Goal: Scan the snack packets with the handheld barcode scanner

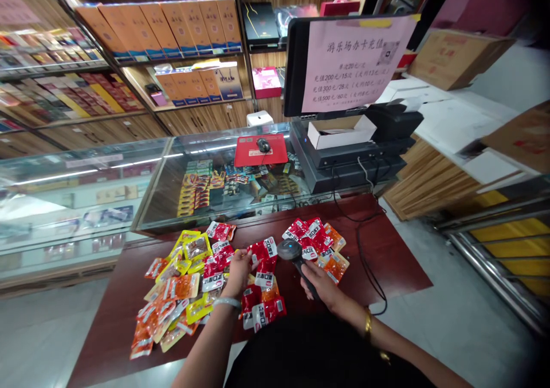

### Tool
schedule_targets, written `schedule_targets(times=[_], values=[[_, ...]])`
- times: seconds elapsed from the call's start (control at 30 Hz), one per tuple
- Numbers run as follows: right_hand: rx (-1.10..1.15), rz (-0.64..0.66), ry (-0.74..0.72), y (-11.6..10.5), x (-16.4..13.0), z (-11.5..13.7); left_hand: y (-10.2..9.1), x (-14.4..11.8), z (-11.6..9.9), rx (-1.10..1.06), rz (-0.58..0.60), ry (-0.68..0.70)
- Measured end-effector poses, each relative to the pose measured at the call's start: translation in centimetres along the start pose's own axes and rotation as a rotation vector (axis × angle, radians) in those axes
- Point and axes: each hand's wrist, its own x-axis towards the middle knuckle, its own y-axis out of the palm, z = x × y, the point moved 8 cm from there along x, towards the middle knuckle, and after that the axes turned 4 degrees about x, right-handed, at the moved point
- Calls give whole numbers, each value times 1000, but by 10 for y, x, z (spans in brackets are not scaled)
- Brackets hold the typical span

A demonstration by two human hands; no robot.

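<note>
- Reddish-brown and smooth, the desk (pixel 109 325) in front of me backs onto a glass display case (pixel 215 150); pale floor tiles (pixel 30 342) show around it.
- Beyond stand wooden shelves lined with tall orange boxes (pixel 184 27), and to the right a monitor (pixel 296 67) wears a pink printed sheet (pixel 352 61).
- My right hand (pixel 320 285) is wrapped around the handle of a dark scanner (pixel 290 250), which I hold over the desk, between the packet piles.
- Its long axis slants from my grip, near and right, to its rounded head, far and left; the head points towards the red packet (pixel 264 250).
- My left hand (pixel 240 267) pinches that packet by its left edge; its printed white end lies to the right, just beside the scanner.
- Glossy, crinkled film wraps everything: yellow and orange packets (pixel 184 287) heap loosely on the left, flat rectangular pouches overlapping at all angles.
- More red pouches (pixel 268 313) lie nearer me, and a smaller red-and-orange pile (pixel 318 236) sits right of the scanner.
- Black cable (pixel 365 262) loops across the desk's right side.
</note>
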Motion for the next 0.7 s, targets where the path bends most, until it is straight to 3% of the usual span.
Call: schedule_targets(times=[0.17, 0.5, 0.7], values=[[-4, 37, -3, 7, -1, 1, 18, -5, 10, -82, 45, -81], [-46, 83, -38, 14, -6, 15, 60, -9, 3, -99, 158, -23], [-21, 63, -3, 11, -8, 11, 67, -12, 0, -25, 197, -28]])
